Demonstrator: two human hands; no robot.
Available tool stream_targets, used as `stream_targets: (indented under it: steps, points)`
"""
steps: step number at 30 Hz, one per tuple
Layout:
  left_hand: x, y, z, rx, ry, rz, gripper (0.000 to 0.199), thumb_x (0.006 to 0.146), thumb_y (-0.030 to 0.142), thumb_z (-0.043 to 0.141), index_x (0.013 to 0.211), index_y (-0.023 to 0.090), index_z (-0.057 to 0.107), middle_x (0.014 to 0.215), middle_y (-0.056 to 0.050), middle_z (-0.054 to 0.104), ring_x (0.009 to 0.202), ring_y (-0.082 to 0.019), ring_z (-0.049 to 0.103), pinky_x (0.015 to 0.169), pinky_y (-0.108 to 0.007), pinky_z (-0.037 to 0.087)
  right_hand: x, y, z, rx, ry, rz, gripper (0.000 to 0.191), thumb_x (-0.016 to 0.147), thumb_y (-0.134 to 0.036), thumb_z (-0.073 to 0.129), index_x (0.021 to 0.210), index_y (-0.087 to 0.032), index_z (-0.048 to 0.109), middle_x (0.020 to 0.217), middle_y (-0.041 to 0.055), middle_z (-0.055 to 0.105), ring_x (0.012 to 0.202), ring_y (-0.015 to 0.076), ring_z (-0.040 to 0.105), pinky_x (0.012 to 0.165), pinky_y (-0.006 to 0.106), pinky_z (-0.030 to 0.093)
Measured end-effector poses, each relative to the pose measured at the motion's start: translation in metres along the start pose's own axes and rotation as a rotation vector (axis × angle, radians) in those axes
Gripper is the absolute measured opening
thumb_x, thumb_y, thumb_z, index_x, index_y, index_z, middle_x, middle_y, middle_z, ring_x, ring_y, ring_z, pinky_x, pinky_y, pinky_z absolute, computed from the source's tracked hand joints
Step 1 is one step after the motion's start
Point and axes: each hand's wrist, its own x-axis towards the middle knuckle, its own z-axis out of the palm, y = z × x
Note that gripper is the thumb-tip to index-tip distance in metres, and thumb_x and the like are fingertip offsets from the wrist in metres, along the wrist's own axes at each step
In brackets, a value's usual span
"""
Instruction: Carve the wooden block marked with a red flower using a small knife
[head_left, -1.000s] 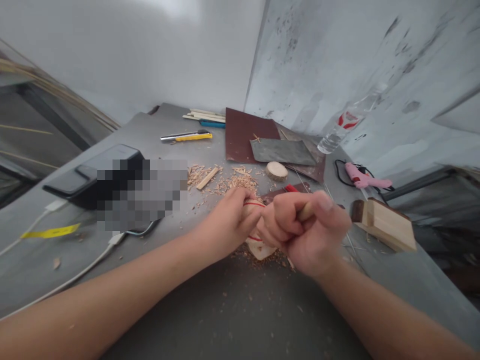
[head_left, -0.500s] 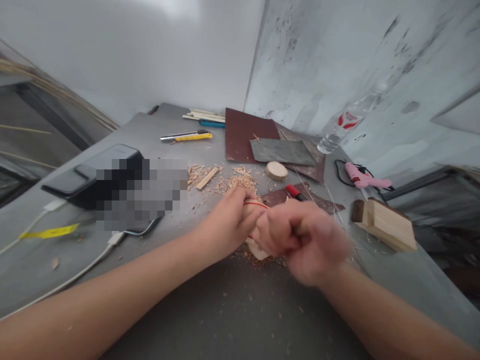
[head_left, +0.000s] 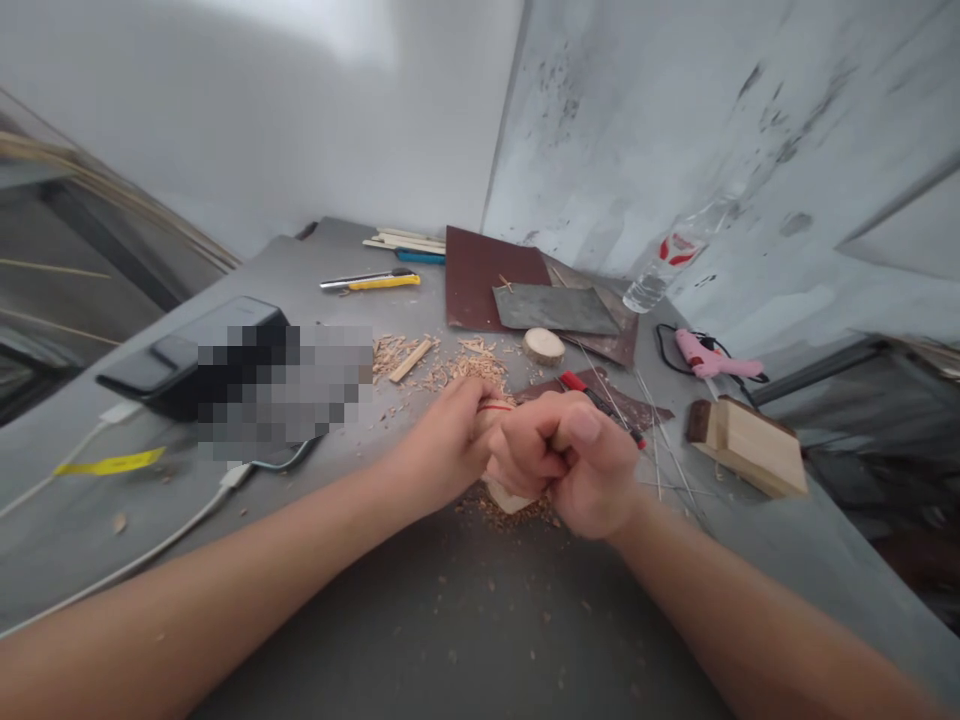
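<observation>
My left hand [head_left: 454, 435] grips a pale piece of wood [head_left: 508, 497] marked with a red line, low over the table near its front edge. Pressed close against it, my right hand [head_left: 570, 455] is closed in a fist on top of the wood. Whatever the right fist holds is hidden by its fingers. Wood shavings [head_left: 472, 368] lie behind the hands, with more crumbs under the wood. Just beyond the right hand is a red and black marker [head_left: 585, 390], resting on a torn piece of brown sandpaper [head_left: 611, 385].
At the back lie a yellow utility knife [head_left: 382, 281], brown sandpaper [head_left: 480, 280], a grey sheet [head_left: 555, 308] and a round wood slice [head_left: 543, 346]. A bottle [head_left: 667, 260], pink glue gun [head_left: 712, 355] and wood block [head_left: 754, 450] stand right. A black device [head_left: 202, 350] with cables is left.
My right hand has moved left and in closer to the left hand, and is less blurred. The view has shifted slightly; the things on the table stay in place.
</observation>
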Motion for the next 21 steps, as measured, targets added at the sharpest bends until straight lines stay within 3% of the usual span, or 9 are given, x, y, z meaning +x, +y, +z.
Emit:
stream_targets:
  steps: [4, 8, 14, 16, 21]
  points:
    - [-0.001, 0.002, -0.001, 0.002, -0.010, 0.023, 0.017, 0.093, 0.034, 0.058, 0.105, 0.022, 0.062, 0.109, -0.006, 0.070, 0.105, -0.027, 0.066, 0.092, -0.041, 0.054, -0.003, 0.002, 0.002, -0.008, -0.010, -0.015, 0.056, 0.103, -0.053, 0.047, 0.057, -0.024, 0.031, 0.048, -0.0074, 0.026, 0.040, 0.0078, 0.020, 0.040, 0.025, 0.014]
    - [0.000, 0.009, -0.001, 0.046, 0.003, -0.019, 0.017, 0.091, 0.038, 0.061, 0.099, 0.023, 0.062, 0.102, -0.006, 0.069, 0.100, -0.028, 0.065, 0.090, -0.043, 0.054, -0.012, 0.005, 0.011, -0.175, 0.036, -0.094, 0.062, 0.102, -0.059, 0.054, 0.056, -0.023, 0.031, 0.050, -0.0066, 0.023, 0.047, 0.0091, 0.019, 0.046, 0.027, 0.014]
    - [0.001, 0.012, 0.001, 0.059, 0.017, -0.032, 0.019, 0.093, 0.040, 0.059, 0.100, 0.022, 0.062, 0.104, -0.008, 0.069, 0.101, -0.027, 0.065, 0.089, -0.045, 0.055, -0.015, 0.002, 0.021, -0.266, 0.393, -0.174, 0.058, 0.101, -0.057, 0.050, 0.056, -0.024, 0.034, 0.048, -0.0063, 0.023, 0.042, 0.0106, 0.020, 0.042, 0.028, 0.018]
    - [0.000, 0.009, 0.002, 0.058, 0.020, -0.025, 0.019, 0.094, 0.038, 0.058, 0.102, 0.022, 0.062, 0.106, -0.008, 0.068, 0.102, -0.027, 0.065, 0.091, -0.045, 0.055, -0.012, -0.001, 0.020, -0.210, 0.363, -0.153, 0.056, 0.100, -0.055, 0.051, 0.057, -0.023, 0.034, 0.049, -0.0067, 0.023, 0.041, 0.0096, 0.019, 0.041, 0.028, 0.017]
    - [0.001, 0.001, 0.001, 0.040, 0.000, 0.012, 0.016, 0.092, 0.037, 0.062, 0.101, 0.024, 0.062, 0.105, -0.006, 0.069, 0.106, -0.028, 0.065, 0.096, -0.047, 0.055, -0.004, -0.005, 0.008, -0.065, 0.050, -0.048, 0.058, 0.101, -0.053, 0.051, 0.057, -0.022, 0.031, 0.048, -0.0068, 0.026, 0.040, 0.0074, 0.021, 0.041, 0.025, 0.015]
